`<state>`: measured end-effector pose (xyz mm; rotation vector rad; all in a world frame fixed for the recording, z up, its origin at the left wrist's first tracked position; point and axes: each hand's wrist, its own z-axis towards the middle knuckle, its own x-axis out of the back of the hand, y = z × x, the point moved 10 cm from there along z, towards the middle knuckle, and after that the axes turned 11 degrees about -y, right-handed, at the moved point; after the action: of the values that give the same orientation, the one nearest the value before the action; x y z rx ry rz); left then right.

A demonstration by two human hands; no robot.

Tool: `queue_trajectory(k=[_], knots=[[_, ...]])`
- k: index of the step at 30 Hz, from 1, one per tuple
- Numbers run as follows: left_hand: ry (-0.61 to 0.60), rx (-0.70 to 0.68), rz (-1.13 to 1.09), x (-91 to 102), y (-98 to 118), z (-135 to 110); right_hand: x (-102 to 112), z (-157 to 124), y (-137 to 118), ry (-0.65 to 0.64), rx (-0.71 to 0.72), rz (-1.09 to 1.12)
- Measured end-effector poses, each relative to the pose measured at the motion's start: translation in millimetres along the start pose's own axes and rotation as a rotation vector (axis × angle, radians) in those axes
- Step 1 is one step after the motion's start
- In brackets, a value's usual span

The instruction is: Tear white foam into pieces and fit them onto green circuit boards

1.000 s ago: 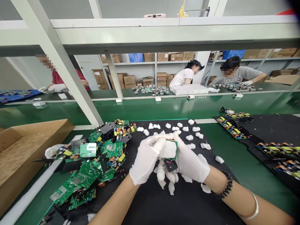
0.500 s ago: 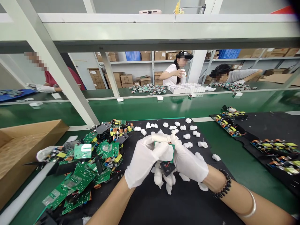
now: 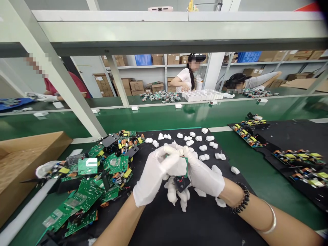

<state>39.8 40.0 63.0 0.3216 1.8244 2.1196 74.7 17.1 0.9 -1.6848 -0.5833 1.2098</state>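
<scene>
Both of my hands wear white gloves and meet over the black mat (image 3: 179,222). My left hand (image 3: 153,176) and my right hand (image 3: 205,176) are closed together on a small green circuit board (image 3: 182,177) with a black part at its lower end. The left thumb presses on the board's face. Small white plastic pieces (image 3: 202,147) lie scattered on the mat just beyond and under my hands. A heap of green circuit boards (image 3: 97,177) lies to the left of my left hand.
An open cardboard box (image 3: 23,164) stands at the far left. Black trays with finished boards (image 3: 294,157) lie at the right. A white frame post (image 3: 69,89) rises at the left. Three other people work across the green belt (image 3: 166,116).
My hands have stayed together on the board and shifted slightly left and down in view. The person in white across the belt has sat up, then lowered a hand to the table.
</scene>
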Motion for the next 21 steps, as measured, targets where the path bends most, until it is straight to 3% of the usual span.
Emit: queue_trajectory(k=[3, 7, 13, 18, 21], knots=[[0.007, -0.003, 0.015, 1.0, 0.6, 0.5, -5.7, 0.6, 0.0, -0.056, 0.007, 0.037], [0.043, -0.011, 0.019, 1.8, 0.4, -1.2, -0.6, -0.9, -3.4, 0.013, 0.038, 0.042], [-0.039, 0.109, 0.052, -7.7, -5.9, -1.6, -6.1, 0.0, 0.1, -0.057, -0.013, 0.117], [0.013, 0.131, 0.117, -2.9, -10.5, -2.0, -0.2, 0.1, 0.0, -0.023, -0.004, 0.099], [-0.068, 0.104, 0.021, -9.1, -8.1, 0.4, -5.1, 0.3, -0.9, -0.062, -0.011, 0.145]])
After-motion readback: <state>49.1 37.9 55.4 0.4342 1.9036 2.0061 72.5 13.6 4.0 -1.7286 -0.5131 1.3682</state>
